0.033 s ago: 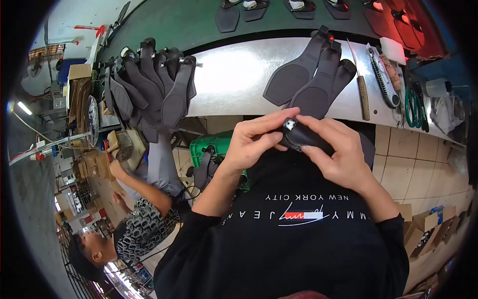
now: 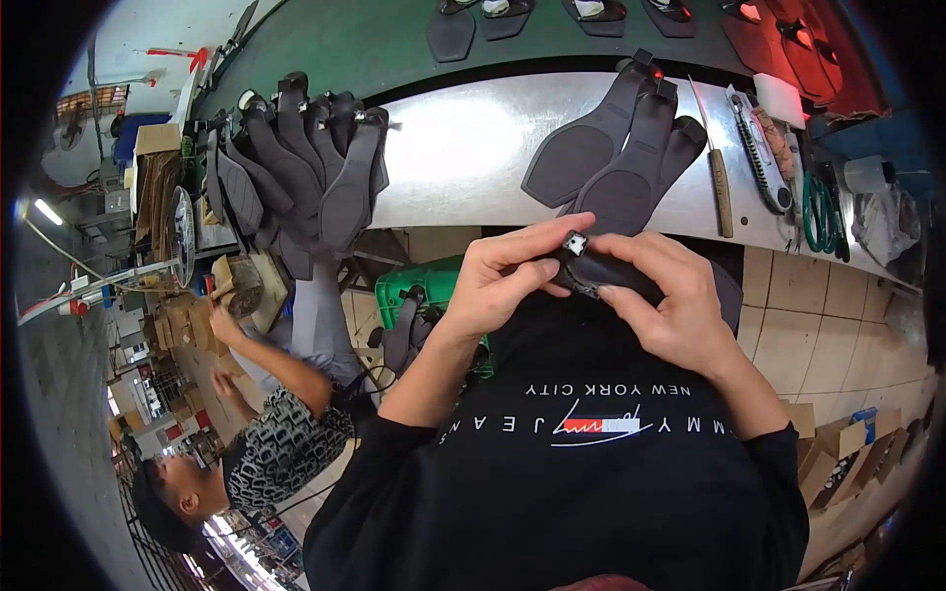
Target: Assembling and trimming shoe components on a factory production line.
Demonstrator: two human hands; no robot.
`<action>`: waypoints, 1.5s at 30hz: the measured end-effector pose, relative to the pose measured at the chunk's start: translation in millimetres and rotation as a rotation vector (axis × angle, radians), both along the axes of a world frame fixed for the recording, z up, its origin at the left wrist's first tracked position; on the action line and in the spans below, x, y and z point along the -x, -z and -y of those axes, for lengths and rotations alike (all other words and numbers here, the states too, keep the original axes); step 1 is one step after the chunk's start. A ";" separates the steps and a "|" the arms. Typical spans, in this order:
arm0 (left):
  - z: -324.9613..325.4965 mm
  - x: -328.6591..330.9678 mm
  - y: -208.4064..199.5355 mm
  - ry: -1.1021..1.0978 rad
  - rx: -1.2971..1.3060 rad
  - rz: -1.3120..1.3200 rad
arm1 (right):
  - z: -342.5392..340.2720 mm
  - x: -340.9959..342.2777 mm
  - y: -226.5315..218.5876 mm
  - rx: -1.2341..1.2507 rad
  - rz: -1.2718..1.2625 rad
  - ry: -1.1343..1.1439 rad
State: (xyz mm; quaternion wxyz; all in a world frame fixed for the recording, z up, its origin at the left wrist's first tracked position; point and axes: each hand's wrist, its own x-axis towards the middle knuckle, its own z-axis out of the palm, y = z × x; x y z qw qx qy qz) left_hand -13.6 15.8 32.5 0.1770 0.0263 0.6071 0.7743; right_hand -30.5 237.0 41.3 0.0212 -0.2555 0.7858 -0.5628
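Observation:
Close in front of my body I hold a dark heeled shoe sole [image 2: 623, 276] in both hands. At its left end is a small black block with a white centre [image 2: 575, 242]. My left hand [image 2: 505, 280] pinches that end between thumb and fingers. My right hand [image 2: 662, 295] wraps round the sole's right part, its thumb pressed to the near side. Just beyond my hands, several dark grey heeled soles [image 2: 619, 177] lie overlapping on the shiny metal bench [image 2: 448, 158]. My fingers hide part of the held piece.
More grey soles [image 2: 340, 202] are heaped on the bench's left. At right lie an awl [image 2: 721, 192], a utility knife [image 2: 759, 153] and green-handled scissors [image 2: 817, 212]. Sandals stand on a green surface [image 2: 374, 59] behind. A green crate [image 2: 399, 286] and a seated co-worker [image 2: 281, 433] are left.
The block with the white centre has tilted slightly up between my fingers. My hands stay almost in place. The co-worker's hands have shifted a little.

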 end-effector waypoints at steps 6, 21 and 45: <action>-5.1 -2.9 -3.3 -0.040 0.053 0.059 | 2.4 -0.5 3.1 -0.022 0.128 -0.032; -12.0 2.5 -0.3 -0.161 0.065 0.264 | 1.1 8.9 7.4 -0.188 -0.105 -0.174; -2.9 18.9 -9.2 -0.089 -0.228 0.351 | 6.6 -1.7 19.1 -0.094 -0.418 -0.019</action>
